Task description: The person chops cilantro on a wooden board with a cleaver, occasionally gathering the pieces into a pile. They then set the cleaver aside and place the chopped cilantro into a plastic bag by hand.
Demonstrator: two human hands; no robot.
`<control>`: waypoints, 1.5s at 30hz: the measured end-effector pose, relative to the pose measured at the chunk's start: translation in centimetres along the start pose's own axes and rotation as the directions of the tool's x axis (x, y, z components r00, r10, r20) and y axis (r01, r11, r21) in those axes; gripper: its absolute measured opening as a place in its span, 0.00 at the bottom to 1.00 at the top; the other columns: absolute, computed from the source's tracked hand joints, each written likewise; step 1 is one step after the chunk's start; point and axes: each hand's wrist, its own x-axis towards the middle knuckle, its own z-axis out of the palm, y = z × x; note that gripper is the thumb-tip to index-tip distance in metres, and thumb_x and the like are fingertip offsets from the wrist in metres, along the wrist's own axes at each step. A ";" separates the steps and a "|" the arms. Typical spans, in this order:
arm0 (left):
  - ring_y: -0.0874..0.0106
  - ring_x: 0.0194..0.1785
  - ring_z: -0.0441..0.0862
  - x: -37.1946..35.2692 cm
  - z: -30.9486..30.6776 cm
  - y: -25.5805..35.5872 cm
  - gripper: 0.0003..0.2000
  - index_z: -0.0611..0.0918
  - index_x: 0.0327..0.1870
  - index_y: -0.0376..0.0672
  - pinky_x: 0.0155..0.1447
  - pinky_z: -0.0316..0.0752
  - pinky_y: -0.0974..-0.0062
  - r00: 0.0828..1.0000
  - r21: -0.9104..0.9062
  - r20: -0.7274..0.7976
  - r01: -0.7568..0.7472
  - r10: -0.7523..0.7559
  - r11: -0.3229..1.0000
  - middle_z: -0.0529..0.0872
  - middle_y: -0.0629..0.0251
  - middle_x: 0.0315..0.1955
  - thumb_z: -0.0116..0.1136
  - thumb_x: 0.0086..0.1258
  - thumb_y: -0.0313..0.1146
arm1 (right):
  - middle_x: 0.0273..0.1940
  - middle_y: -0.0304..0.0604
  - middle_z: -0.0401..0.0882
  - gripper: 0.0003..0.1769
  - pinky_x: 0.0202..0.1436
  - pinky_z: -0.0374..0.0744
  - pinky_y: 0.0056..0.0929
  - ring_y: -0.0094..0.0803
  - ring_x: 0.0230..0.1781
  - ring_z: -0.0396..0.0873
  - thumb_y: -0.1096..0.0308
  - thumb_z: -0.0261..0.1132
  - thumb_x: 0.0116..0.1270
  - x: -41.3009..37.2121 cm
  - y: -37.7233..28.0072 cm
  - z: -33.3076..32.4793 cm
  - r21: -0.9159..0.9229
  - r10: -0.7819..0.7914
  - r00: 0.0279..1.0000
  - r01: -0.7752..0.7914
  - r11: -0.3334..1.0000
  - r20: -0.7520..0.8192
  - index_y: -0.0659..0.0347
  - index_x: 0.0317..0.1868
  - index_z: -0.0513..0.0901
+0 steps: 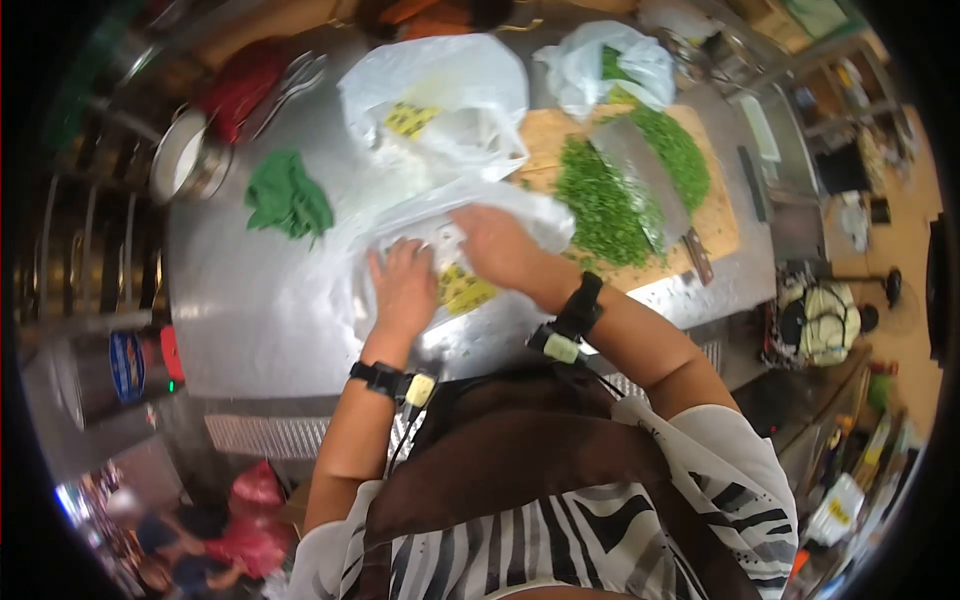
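Observation:
A flat clear plastic bag (420, 215) with a yellow label lies on the steel counter (250, 300) in front of me. My left hand (402, 288) presses on its near left part, fingers spread. My right hand (497, 246) rests on the bag's right side, fingers reaching into its folds. Whether either hand pinches the plastic is unclear. Right of the bag, a wooden cutting board (715, 215) carries a heap of chopped green herbs (610, 205), and a cleaver (650, 180) lies across them.
A puffed white plastic bag (440, 100) sits behind the flat one, and another bag with greens (605, 60) is at the back. A green cloth (288, 197) lies left. A metal pot (185, 155) stands at the far left. A person (215, 545) is below the counter edge.

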 end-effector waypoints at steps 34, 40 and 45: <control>0.44 0.55 0.80 0.2 -0.8 -0.9 0.14 0.84 0.53 0.39 0.60 0.73 0.52 0.923 0.028 0.124 0.363 -0.363 0.931 0.84 0.44 0.51 0.55 0.71 0.32 | 0.38 0.48 0.83 0.06 0.40 0.80 0.45 0.47 0.37 0.82 0.66 0.64 0.64 -7.0 5.4 -13.3 0.447 0.176 0.974 -0.094 0.890 -0.144 0.58 0.36 0.85; 0.45 0.58 0.78 0.3 -0.5 -1.2 0.14 0.84 0.54 0.41 0.62 0.72 0.54 0.921 0.099 0.055 0.379 -0.386 0.920 0.84 0.48 0.54 0.54 0.72 0.33 | 0.34 0.40 0.80 0.04 0.46 0.74 0.41 0.39 0.44 0.78 0.66 0.67 0.58 -2.0 11.9 -11.1 -0.392 0.040 0.988 -0.097 0.915 -0.150 0.55 0.31 0.87; 0.46 0.66 0.73 -0.9 -3.1 3.9 0.19 0.79 0.62 0.36 0.69 0.68 0.56 0.760 0.023 0.393 0.554 -0.517 0.832 0.77 0.45 0.63 0.56 0.72 0.34 | 0.35 0.38 0.80 0.04 0.49 0.71 0.42 0.38 0.47 0.77 0.69 0.65 0.55 0.3 13.1 -9.1 -0.574 0.061 0.997 -0.019 0.819 0.054 0.53 0.29 0.87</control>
